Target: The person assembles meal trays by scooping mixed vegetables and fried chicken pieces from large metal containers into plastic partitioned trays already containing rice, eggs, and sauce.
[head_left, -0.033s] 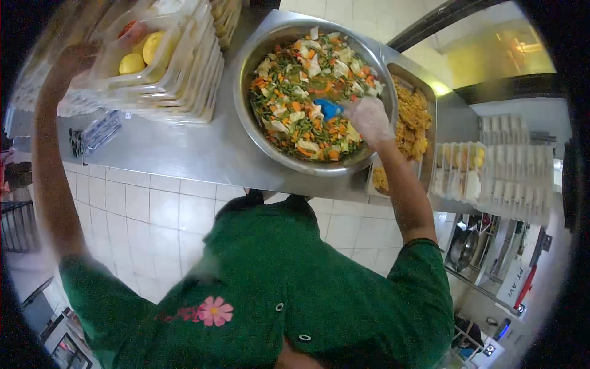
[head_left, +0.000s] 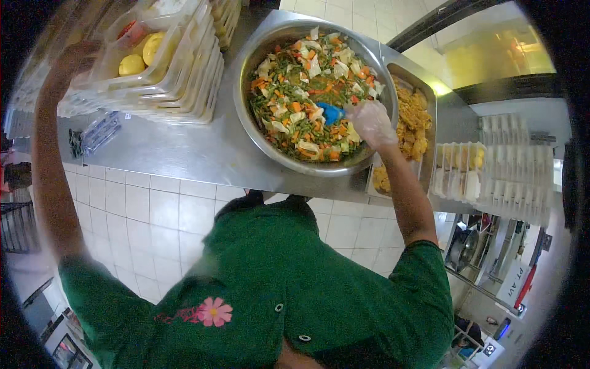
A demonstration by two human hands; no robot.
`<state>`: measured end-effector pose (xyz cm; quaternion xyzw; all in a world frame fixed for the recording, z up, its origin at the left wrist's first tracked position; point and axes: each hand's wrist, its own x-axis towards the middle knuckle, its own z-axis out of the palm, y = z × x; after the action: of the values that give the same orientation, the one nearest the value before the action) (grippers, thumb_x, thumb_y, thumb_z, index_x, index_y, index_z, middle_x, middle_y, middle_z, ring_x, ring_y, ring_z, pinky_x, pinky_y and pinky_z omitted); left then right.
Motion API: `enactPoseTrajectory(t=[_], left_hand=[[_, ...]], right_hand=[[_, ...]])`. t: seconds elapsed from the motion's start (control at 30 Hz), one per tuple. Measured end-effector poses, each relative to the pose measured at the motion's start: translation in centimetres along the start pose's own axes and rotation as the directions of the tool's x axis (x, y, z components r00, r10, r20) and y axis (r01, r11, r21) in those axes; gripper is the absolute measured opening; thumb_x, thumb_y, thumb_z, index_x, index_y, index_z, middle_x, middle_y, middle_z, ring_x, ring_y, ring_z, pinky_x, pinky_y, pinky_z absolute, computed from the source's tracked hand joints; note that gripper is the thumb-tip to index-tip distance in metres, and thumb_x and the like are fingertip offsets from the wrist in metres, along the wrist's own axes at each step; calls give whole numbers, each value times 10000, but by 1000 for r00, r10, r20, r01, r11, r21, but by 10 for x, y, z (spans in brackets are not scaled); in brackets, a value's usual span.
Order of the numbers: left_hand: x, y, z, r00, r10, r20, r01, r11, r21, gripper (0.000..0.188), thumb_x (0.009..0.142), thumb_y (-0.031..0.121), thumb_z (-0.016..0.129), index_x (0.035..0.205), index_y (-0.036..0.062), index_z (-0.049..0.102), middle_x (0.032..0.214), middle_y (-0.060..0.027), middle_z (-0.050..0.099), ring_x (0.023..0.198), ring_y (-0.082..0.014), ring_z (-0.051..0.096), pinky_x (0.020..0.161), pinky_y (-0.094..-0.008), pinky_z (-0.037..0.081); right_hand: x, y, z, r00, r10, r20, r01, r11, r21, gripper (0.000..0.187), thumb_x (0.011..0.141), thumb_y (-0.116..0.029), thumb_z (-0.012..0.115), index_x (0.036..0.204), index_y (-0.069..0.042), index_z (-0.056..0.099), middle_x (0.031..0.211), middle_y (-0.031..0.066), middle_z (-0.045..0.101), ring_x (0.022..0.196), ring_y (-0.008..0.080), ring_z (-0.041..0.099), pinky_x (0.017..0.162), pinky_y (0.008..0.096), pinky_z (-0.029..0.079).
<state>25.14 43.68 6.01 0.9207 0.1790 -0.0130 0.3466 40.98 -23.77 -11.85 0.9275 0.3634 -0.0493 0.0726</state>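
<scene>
View from above of a person in a green shirt (head_left: 276,277) standing at a steel worktop (head_left: 184,147). The right hand (head_left: 370,122), covered by a thin clear glove, is closed around a blue scoop (head_left: 332,113) whose bowl is sunk in the chopped vegetables (head_left: 295,80), a mix of green beans, carrot and pale cabbage pieces filling a wide metal bowl (head_left: 258,129); the glove keeps bare skin off the food, and the bowl sits at the near edge of the worktop within easy reach of that arm. Touching the bowl on its right is a rectangular metal tray (head_left: 427,98) of yellow fried pieces (head_left: 410,120), and farther right lie rows of clear meal boxes (head_left: 491,172), some already holding food, placed beside the two dishes so that portions travel only a short way. The left hand (head_left: 78,56) is stretched up and away to a stack of clear plastic boxes (head_left: 178,80), the top one holding yellow fruit (head_left: 142,55); it rests at the stack's far-left rim, but whether its fingers grip or merely touch cannot be told from this view. Compared with the earlier frame, taken at the same instant, nothing has changed: both hands, scoop and bowl occupy the same places.
</scene>
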Motion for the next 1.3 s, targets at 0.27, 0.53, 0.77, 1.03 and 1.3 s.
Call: enactPoseTrajectory(t=[0.27, 0.53, 0.77, 1.03, 1.3], left_hand=[[18, -42, -21, 999, 43, 19, -43, 999, -17, 561, 950, 514, 489, 1246, 49, 589, 1214, -96, 629, 1121, -209, 589, 948, -355, 460], [-22, 14, -16, 993, -114, -15, 104, 947, -303, 580, 962, 531, 449, 1289, 63, 552, 1259, -109, 613, 1154, -228, 581, 936, -404, 460], [-45, 22, -10, 991, -123, -45, 103, 942, -320, 549, 965, 500, 456, 1296, 69, 533, 1310, -102, 588, 1167, -234, 572, 945, -390, 452], [-83, 84, 18, 985, -90, -146, 19, 904, -427, 537, 966, 416, 481, 1310, 3, 507, 1306, -138, 585, 1186, -266, 564, 1015, -389, 425], [-120, 147, 80, 955, -79, -286, -132, 750, -648, 488, 989, 401, 449, 1272, 10, 520, 1303, -179, 583, 1166, -311, 582, 1027, -433, 425]], right_hand=[[-22, -16, 17, 993, 110, 39, -111, 791, 601, 220, 868, -263, 624, 1005, -129, 733, 812, 118, 669, 805, 290, 632, 752, 424, 492], [-40, 14, 17, 977, 136, -162, -68, 927, 369, 269, 879, -278, 604, 1078, -138, 719, 833, 117, 674, 808, 321, 617, 764, 433, 492], [-38, 21, 6, 981, 187, -58, -147, 900, 411, 277, 863, -260, 618, 1076, -114, 718, 884, 133, 690, 851, 326, 635, 804, 428, 496], [-40, 48, 23, 980, 198, 4, -134, 648, 750, 307, 837, -247, 653, 1071, -57, 709, 970, 179, 704, 908, 293, 693, 828, 364, 527], [-38, 59, -10, 996, 93, -15, -36, 523, 852, 285, 832, -180, 658, 1075, -39, 709, 884, 171, 716, 801, 276, 687, 782, 346, 527]])
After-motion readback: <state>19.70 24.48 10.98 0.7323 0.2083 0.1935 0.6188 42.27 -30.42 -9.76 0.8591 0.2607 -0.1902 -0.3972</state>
